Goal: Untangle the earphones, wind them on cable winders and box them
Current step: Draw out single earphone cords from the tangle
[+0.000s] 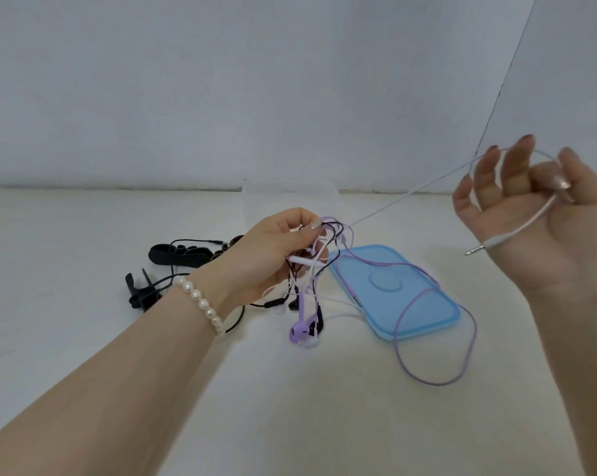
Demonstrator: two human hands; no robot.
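**Still early: we are only now freeing the first cable**

Nearest to us, we are reaching in with both forearms over the white table [84, 235], a pearl bracelet [201, 304] sitting on the left wrist. We are pinching the knot of tangled earphones [310, 255] with our left hand [273, 255], its fingers curled around the bunch where white, purple and black cords cross; the purple earbuds [300, 333] are hanging below it, just above the surface. Our right hand [530, 218] is lifting off to the side, palm up, fingers loosely curled, with the white cable [410, 194] looping behind the fingers and pinned under the thumb, so that the plug [475, 250] is sticking out past the wrist. That cable is running taut from the knot up to this hand.

Further out, the purple cable [437, 338] is trailing in wide loops across the blue lid [393, 286], which is lying flat and apart from its box. Left of the knot, black cable winders [176, 255] are waiting on the table, with a black cord running among them; whether it is wound on any of them we cannot tell. At the back, the clear box [290, 201] is standing open against the wall.

We are judging the job barely begun: nothing is visibly boxed, and all three earphones are still meeting in the knot.
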